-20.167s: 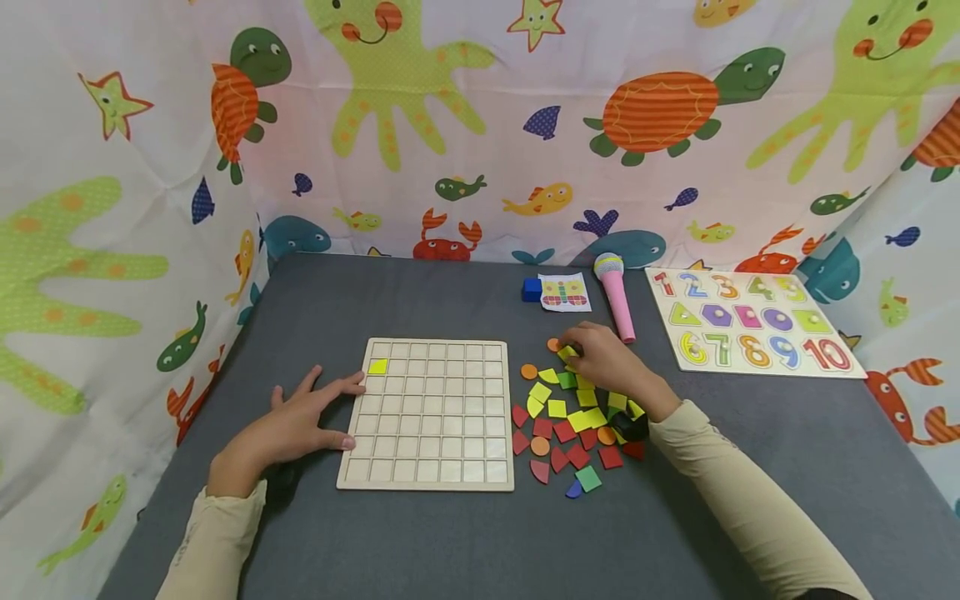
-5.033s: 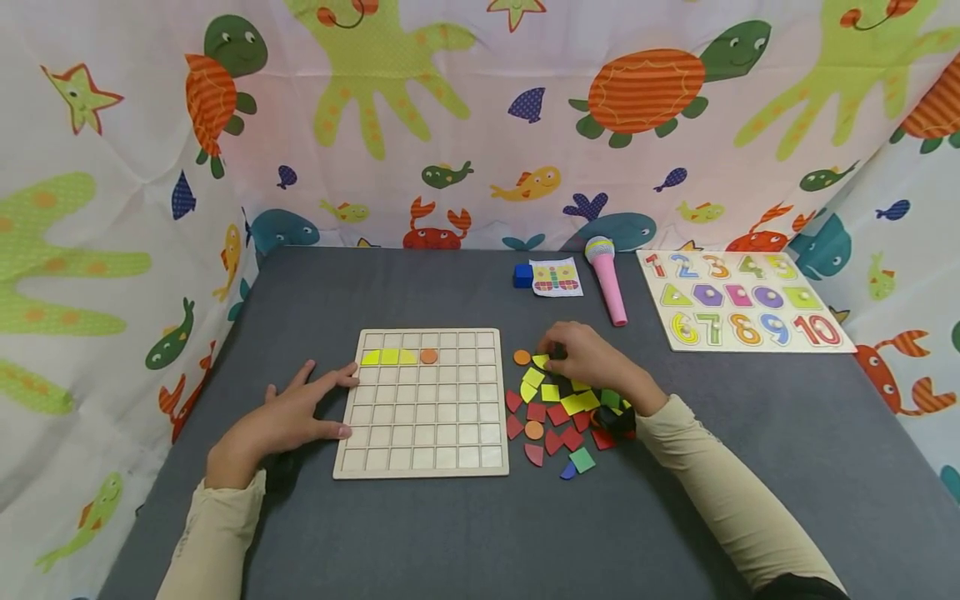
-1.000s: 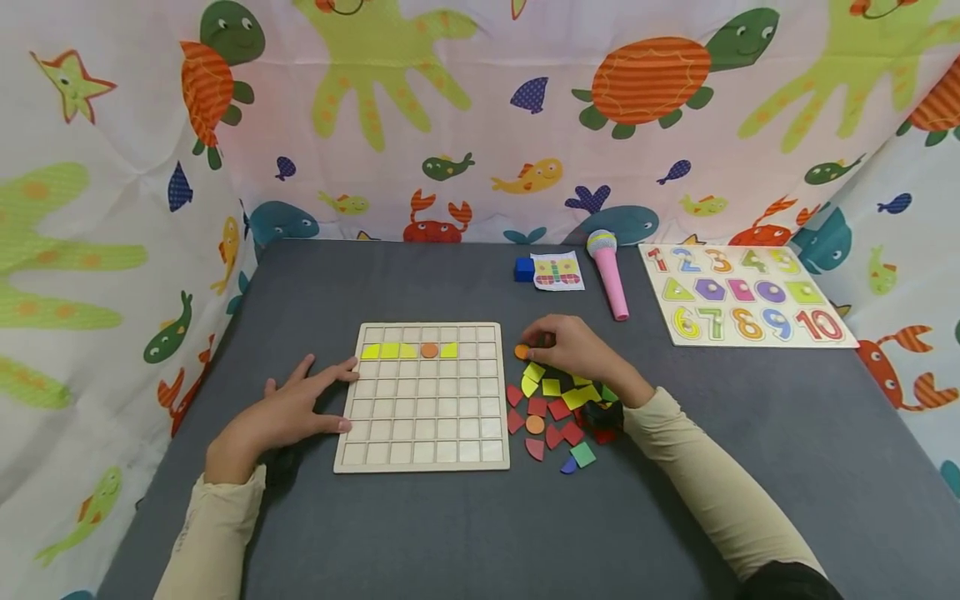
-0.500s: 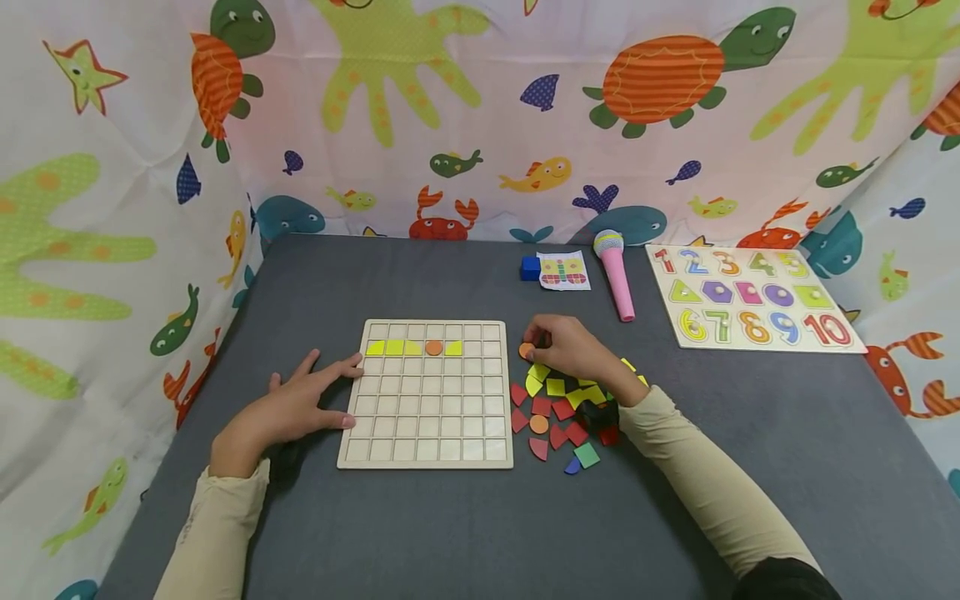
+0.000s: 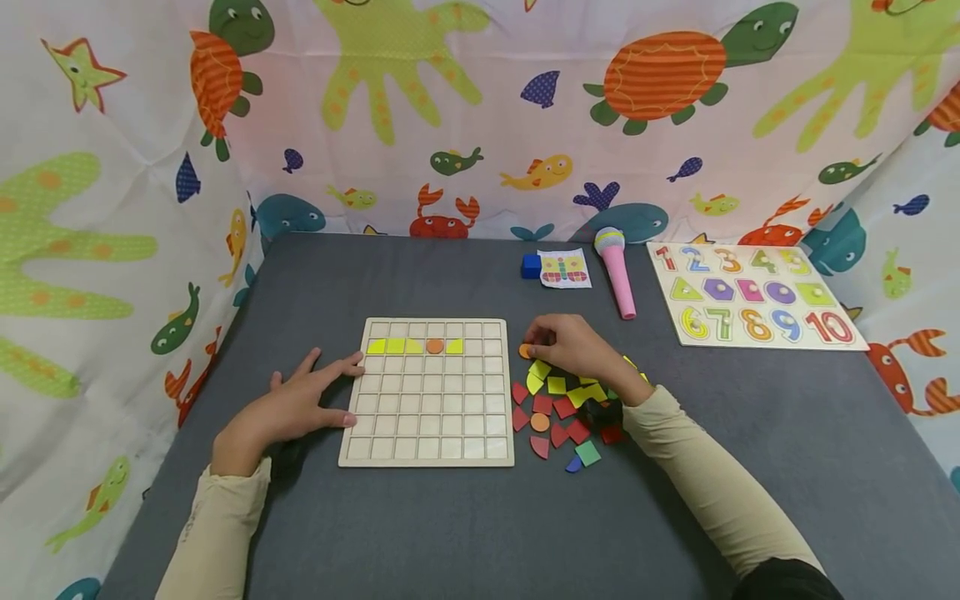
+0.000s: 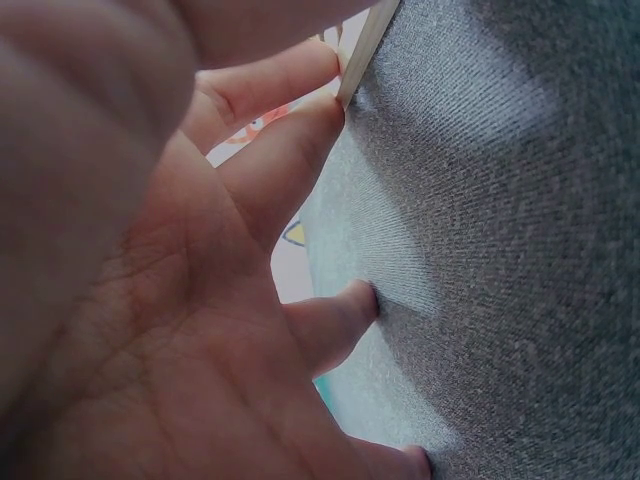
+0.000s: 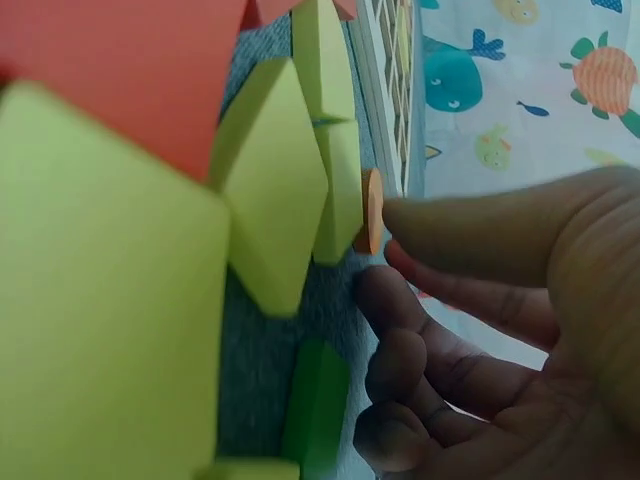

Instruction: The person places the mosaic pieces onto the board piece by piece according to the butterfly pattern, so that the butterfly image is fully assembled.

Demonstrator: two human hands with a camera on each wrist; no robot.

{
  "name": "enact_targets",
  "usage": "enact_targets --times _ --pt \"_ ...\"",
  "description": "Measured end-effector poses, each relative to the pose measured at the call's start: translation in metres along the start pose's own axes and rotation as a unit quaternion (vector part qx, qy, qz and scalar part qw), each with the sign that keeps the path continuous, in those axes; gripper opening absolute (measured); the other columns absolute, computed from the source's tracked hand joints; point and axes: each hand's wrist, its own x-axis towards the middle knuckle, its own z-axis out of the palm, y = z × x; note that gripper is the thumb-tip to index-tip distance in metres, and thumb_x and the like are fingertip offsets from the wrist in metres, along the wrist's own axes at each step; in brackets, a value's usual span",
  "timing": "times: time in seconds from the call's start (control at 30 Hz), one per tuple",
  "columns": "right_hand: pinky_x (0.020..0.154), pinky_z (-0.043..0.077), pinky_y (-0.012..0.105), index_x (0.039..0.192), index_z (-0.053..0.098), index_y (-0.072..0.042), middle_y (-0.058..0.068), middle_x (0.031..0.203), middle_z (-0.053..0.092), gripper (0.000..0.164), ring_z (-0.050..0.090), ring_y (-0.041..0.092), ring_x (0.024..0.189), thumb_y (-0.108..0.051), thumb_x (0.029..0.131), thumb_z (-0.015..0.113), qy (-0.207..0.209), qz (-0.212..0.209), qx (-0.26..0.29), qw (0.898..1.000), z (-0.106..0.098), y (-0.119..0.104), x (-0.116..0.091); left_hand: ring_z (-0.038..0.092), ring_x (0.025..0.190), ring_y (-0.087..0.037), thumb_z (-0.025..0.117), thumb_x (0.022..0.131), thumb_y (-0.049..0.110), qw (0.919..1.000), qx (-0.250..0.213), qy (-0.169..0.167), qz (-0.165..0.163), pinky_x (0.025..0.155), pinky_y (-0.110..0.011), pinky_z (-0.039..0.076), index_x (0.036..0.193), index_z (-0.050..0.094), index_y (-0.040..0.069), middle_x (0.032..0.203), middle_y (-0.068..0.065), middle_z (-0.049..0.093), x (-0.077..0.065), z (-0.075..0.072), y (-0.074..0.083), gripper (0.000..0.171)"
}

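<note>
A wooden grid board [image 5: 427,425] lies flat mid-table. One row near its far side carries three yellow pieces [image 5: 394,346], an orange disc [image 5: 435,346] and another yellow piece [image 5: 454,346]. My left hand [image 5: 288,412] has its fingers spread, with fingertips and thumb touching the board's left edge; the left wrist view shows fingertips against that edge [image 6: 362,50]. Right of the board, my right hand [image 5: 570,343] pinches a loose orange disc [image 5: 525,351] between thumb and index finger, low at the table. In the right wrist view the thumb tip meets that disc [image 7: 372,210].
Loose yellow, red, green and blue pieces [image 5: 562,407] lie under and in front of my right hand. Farther back are a blue block [image 5: 531,267], a butterfly pattern card [image 5: 564,268], a pink toy microphone [image 5: 617,279] and a number puzzle board [image 5: 750,296]. A printed curtain [image 5: 465,108] encloses the table.
Since the oldest frame, the row has grown from one yellow square to four yellow pieces and an orange disc. My right hand has shifted left to the loose disc; my left hand stays put.
</note>
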Motion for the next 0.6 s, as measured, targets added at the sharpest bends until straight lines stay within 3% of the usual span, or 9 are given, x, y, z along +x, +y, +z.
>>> enact_targets --times 0.13,0.37,0.6 --pt "0.068 0.050 0.035 0.110 0.078 -0.005 0.002 0.094 0.071 0.014 0.059 0.019 0.077 -0.007 0.096 0.079 -0.017 -0.020 0.014 1.000 -0.004 0.005 -0.008 -0.008 0.159 -0.055 0.088 0.090 0.036 1.0000 -0.001 0.001 -0.001 0.107 -0.089 -0.010 0.168 0.036 0.016 0.172 -0.025 0.027 0.000 0.000 0.001 0.096" --pt "0.081 0.050 0.040 0.115 0.081 -0.009 0.005 0.107 0.067 0.019 0.056 0.025 0.097 -0.006 0.097 0.078 -0.083 -0.039 0.007 0.996 -0.011 0.011 -0.015 -0.008 0.158 -0.055 0.088 0.090 0.037 1.0000 -0.001 0.003 0.002 0.106 -0.089 -0.009 0.168 0.036 0.017 0.172 -0.025 0.027 -0.002 -0.001 0.001 0.095" --pt "0.081 0.048 0.040 0.107 0.074 -0.008 0.004 0.102 0.064 0.012 0.055 0.024 0.094 -0.007 0.096 0.080 -0.090 -0.023 -0.015 0.996 -0.012 0.012 -0.016 -0.008 0.158 -0.055 0.088 0.090 0.038 1.0000 0.003 0.002 0.003 0.106 -0.089 -0.009 0.169 0.035 0.017 0.172 -0.025 0.028 0.000 0.000 0.000 0.097"
